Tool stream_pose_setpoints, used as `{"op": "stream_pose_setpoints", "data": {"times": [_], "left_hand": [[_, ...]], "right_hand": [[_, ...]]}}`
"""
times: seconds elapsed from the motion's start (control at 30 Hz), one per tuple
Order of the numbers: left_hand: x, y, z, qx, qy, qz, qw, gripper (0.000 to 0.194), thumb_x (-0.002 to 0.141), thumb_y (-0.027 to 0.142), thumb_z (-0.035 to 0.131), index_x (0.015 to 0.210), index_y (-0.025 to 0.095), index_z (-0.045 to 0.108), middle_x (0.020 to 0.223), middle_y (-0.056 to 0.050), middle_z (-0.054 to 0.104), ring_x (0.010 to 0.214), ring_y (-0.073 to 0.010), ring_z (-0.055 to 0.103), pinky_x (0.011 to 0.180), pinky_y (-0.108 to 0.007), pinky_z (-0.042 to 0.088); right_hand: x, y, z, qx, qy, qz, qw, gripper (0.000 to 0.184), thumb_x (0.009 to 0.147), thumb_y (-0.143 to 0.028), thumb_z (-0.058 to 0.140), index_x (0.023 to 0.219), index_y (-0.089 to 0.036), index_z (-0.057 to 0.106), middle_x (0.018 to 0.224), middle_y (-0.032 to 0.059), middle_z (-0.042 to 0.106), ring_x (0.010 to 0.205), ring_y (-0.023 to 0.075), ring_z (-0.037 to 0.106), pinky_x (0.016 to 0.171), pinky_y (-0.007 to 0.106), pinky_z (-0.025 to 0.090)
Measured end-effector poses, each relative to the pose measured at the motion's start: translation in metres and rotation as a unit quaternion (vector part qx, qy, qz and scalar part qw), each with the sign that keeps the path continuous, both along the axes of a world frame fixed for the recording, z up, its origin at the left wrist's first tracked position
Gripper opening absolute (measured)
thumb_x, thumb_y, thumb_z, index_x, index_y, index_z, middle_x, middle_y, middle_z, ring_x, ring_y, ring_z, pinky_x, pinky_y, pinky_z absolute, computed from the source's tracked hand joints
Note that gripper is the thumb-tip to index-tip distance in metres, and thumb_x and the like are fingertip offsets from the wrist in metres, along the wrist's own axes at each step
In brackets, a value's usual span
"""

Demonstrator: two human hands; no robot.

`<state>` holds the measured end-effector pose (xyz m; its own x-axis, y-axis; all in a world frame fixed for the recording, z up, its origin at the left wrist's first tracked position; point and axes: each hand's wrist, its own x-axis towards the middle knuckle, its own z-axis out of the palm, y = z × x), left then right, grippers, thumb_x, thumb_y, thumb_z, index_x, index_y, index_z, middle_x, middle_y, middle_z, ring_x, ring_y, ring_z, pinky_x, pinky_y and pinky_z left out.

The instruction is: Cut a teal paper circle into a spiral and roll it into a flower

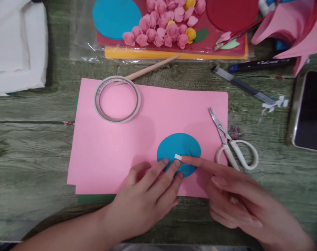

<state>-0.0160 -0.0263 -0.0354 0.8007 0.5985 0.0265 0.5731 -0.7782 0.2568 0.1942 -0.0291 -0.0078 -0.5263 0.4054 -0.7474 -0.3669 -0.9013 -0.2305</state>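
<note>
Flanking blue disc point(171, 148), scissors point(234, 149), tape roll point(97, 99)

A phone point(308, 111) — dark-screened — lies on the table point(276, 167).

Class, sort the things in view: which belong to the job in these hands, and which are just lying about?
Likely in the job:
blue paper disc, touched by left hand
small white strip, touched by right hand
pink sheet beneath
tape roll, scissors nearby

Apparently just lying about:
phone
dark marker
</note>
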Motion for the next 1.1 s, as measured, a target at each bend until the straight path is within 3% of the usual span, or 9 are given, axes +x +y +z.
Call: {"op": "stream_pose_setpoints", "data": {"times": [0.53,1.1], "left_hand": [[0.0003,-0.0005,-0.0008,0.008,0.001,0.004,1.000,0.042,0.079,0.037,0.047,0.118,0.022,0.049,0.132,-0.006,0.040,0.115,-0.0247,0.040,0.085,-0.038,0.031],[0.0002,-0.0007,-0.0014,0.009,-0.002,0.001,1.000,0.041,0.079,0.036,0.047,0.118,0.021,0.049,0.133,-0.006,0.039,0.115,-0.0248,0.039,0.085,-0.038,0.031]], "right_hand": [[-0.0001,0.0011,0.0012,-0.007,0.016,-0.019,1.000,0.052,0.083,-0.030,0.044,0.132,-0.018,0.032,0.037,-0.0106,0.027,0.029,0.0029,0.014,0.036,0.019,0.020],[-0.0009,-0.0005,0.0016,0.005,-0.009,0.010,1.000,0.055,0.082,-0.036,0.045,0.132,-0.018,0.033,0.034,-0.0109,0.025,0.029,0.0034,0.016,0.037,0.018,0.023]]}}
